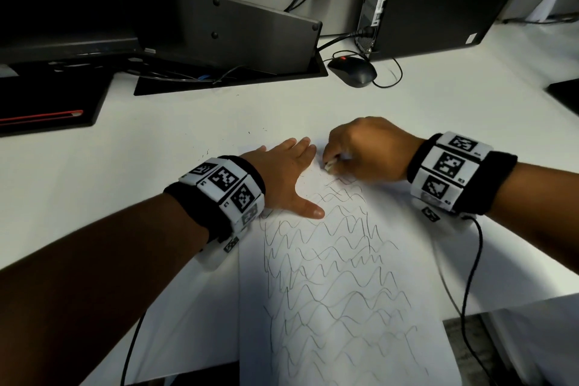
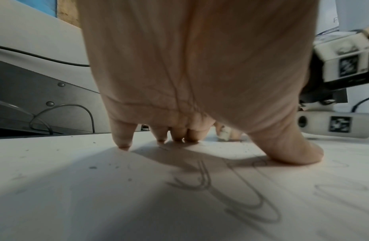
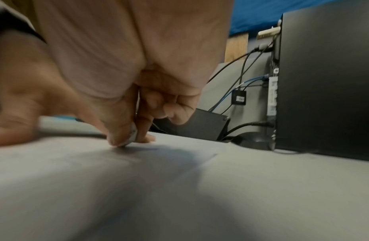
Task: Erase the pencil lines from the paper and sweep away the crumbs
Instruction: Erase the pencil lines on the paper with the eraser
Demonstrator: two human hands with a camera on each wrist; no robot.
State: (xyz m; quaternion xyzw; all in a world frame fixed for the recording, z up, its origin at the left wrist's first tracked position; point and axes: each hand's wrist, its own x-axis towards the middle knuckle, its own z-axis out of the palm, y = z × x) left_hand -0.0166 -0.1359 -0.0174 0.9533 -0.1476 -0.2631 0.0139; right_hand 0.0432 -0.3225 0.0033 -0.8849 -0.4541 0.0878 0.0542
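Pinching a white eraser [image 1: 329,165], right hand [image 1: 365,147] rubs wavy-lined paper [image 1: 338,276]; left hand [image 1: 282,177] spread flat

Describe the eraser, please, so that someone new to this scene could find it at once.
Start at the large sheet of paper covered in wavy pencil lines on the white desk. At its far end, the right hand pinches a small white eraser against the sheet, the only loose block there.

A white sheet of paper [image 1: 344,276] lies flat at the worktop's near edge, covered in wavy pencil lines [image 1: 329,260]. A small white eraser [image 1: 329,165] touches its far end.
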